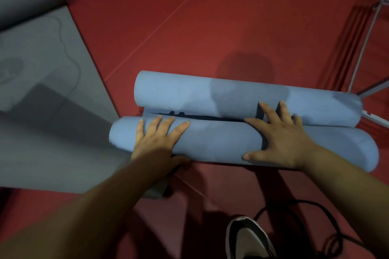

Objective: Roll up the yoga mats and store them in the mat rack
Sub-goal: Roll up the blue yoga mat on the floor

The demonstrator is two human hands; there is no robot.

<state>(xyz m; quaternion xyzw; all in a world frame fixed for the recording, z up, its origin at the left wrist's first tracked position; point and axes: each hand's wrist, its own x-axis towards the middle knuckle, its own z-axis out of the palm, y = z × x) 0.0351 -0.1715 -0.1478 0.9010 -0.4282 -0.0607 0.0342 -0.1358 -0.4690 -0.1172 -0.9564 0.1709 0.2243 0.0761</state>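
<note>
Pressing flat with spread fingers, the left hand (156, 140) and right hand (281, 140) pin the near roll of the blue mat (216, 143) under their palms (likely to stop it springing open), its far roll right ahead of the fingertips (261, 104).

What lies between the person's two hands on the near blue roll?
In the head view, only the bare surface of the near blue roll: the left hand and right hand rest on it, fingers spread.

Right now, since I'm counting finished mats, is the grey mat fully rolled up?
No, the grey mat lies mostly flat on the red floor, only its far end rolled.
</note>
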